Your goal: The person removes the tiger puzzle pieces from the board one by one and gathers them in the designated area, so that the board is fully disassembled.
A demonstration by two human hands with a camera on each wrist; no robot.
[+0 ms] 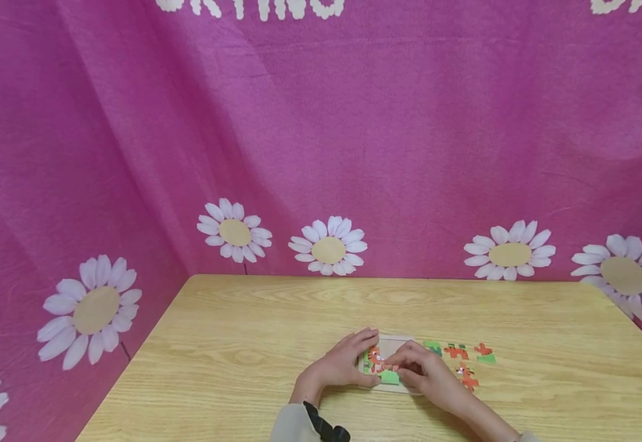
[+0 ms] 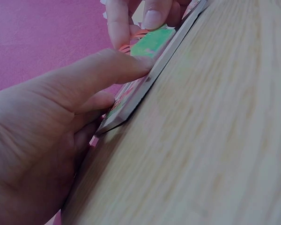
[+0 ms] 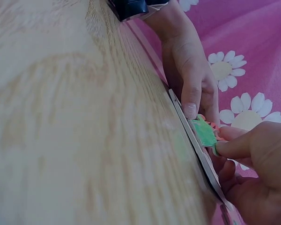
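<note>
A shallow wooden puzzle tray (image 1: 392,347) lies on the table, its left part filled with tiger-picture pieces (image 1: 375,361). My left hand (image 1: 345,362) holds the tray's left side, thumb at the near edge and fingers toward the far edge. In the left wrist view its thumb (image 2: 131,68) rests at the frame beside a green piece. My right hand (image 1: 428,373) is over the tray's right half. In the right wrist view, its thumb and finger pinch a green-and-orange puzzle piece (image 3: 204,132) at the edge; fingers partly hide it.
Loose puzzle pieces lie right of the tray: a green one (image 1: 433,348), an orange one (image 1: 456,351), an orange-green one (image 1: 484,352) and a tiger-face one (image 1: 467,376). A pink curtain (image 1: 387,153) with daisies hangs behind the wooden table (image 1: 232,350).
</note>
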